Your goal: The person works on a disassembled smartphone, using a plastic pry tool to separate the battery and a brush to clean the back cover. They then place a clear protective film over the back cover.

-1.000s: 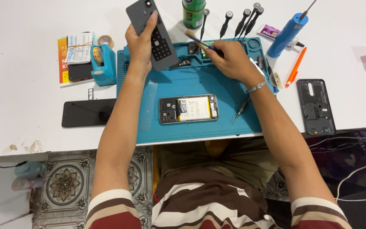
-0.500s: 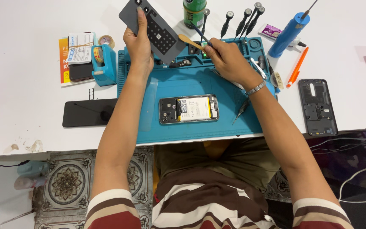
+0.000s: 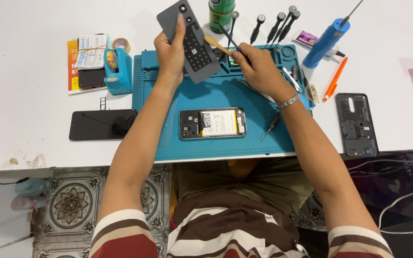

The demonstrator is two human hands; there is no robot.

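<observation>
My left hand [image 3: 170, 52] holds up a dark grey phone back cover [image 3: 189, 38], tilted, above the far edge of the blue work mat [image 3: 216, 145]. My right hand [image 3: 259, 67] grips a thin brush with a wooden handle [image 3: 218, 45] whose end touches the cover. An opened phone [image 3: 212, 123] with its battery showing lies flat in the middle of the mat, apart from both hands.
A black phone screen [image 3: 102, 124] lies left of the mat, a dark phone frame [image 3: 356, 123] at the right. Several screwdrivers [image 3: 273, 26], a green bottle [image 3: 221, 14], a blue dispenser bottle [image 3: 325, 42], an orange pen [image 3: 334, 79] and a blue tape holder [image 3: 117, 71] stand around.
My left hand has tilted and lifted the back cover towards the far left. My right hand has brought the brush up against it.
</observation>
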